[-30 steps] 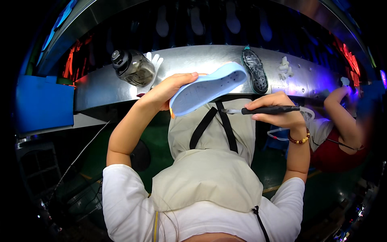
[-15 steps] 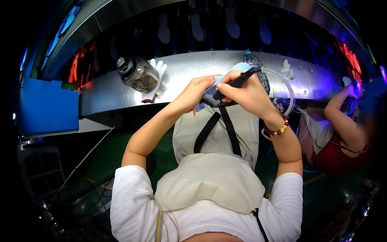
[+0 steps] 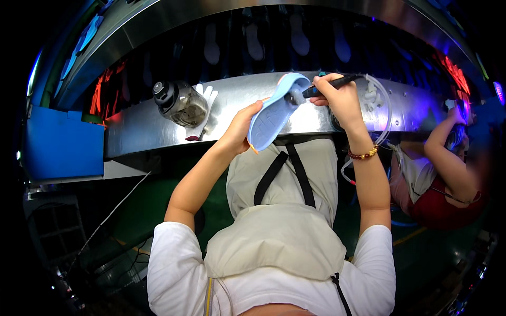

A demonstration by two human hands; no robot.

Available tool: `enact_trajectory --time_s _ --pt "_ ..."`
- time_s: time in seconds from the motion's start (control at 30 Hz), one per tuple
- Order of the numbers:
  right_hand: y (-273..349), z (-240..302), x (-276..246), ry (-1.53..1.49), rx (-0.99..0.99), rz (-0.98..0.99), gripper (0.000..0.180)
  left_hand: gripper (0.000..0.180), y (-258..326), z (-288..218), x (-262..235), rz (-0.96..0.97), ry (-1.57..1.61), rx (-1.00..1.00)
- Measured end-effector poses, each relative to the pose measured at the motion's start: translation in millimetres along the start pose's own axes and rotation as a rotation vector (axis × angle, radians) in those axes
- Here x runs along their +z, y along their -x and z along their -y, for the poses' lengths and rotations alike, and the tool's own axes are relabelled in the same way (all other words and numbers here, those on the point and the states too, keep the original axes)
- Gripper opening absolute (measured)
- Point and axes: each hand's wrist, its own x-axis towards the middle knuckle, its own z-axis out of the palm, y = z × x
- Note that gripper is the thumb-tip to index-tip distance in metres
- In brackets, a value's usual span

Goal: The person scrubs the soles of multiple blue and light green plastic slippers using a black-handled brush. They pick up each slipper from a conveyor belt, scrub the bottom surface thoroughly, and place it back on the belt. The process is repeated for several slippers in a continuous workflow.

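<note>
Left hand [image 3: 243, 125] closed on the blue shoe sole [image 3: 269, 121], gripping its left long edge. Right hand [image 3: 338, 100] closed pen-style around a black brush tool [image 3: 343, 80], tip down inside the sole's far end, by the right side wall. Can't tell bristle contact exactly; the tip blurs into the dark patch there.

Sole sits slantwise in front of the person, hollow side to the camera, raised rim all round. Far end reaches near the bench's back edge in view; near end, with an orange accent, extends past the front edge over the apron [image 3: 274, 237]. Can't tell if any of it rests on the metal bench [image 3: 142, 121].

Room: bare metal left of the left hand, up to the white glove [image 3: 208, 99] and dark see-through bottle [image 3: 184, 107], which stand side by side. Another patch between sole and right wrist. Right side is tighter: clear tube [image 3: 388, 102] loops from the tool's back end down past the bracelet [image 3: 363, 153], small white pieces [image 3: 372, 98] just beside it. Teal tip [image 3: 322, 73] peeks out behind the right fingers, rest mostly covered.

Beyond the back edge, sole-shaped pieces [image 3: 255, 43] in a row. Co-worker's arm [image 3: 445, 155] far right, well apart.
</note>
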Motion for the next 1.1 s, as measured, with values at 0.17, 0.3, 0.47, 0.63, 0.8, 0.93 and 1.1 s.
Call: enact_trajectory --time_s 0.17,0.3,0.47,0.63,0.8,0.93,1.1 --pt "4 -38 9 0.220 -0.326 -0.158 0.021 0.045 -2 6 5 0.068 0.276 -0.051" --pt "36 -39 42 0.501 -0.525 -0.069 0.029 0.041 -12 12 8 0.031 0.343 -0.011" --pt "55 -32 42 0.545 -0.637 -0.069 0.029 0.039 -14 13 -2 0.108 0.390 -0.017" --pt "66 -14 -26 -0.103 -0.200 0.508 0.032 0.048 -4 -6 -11 0.120 0.233 0.054" --pt "71 -25 -66 -0.787 -0.288 0.042 0.041 0.055 5 -87 17 0.314 0.024 0.497" --pt "62 -38 -71 -0.916 -0.138 0.005 0.048 0.055 -37 -186 35 0.544 -0.029 0.757" --pt "53 -56 -71 -0.894 -0.124 0.022 0.042 0.077 -131 -253 43 0.224 0.865 0.768"
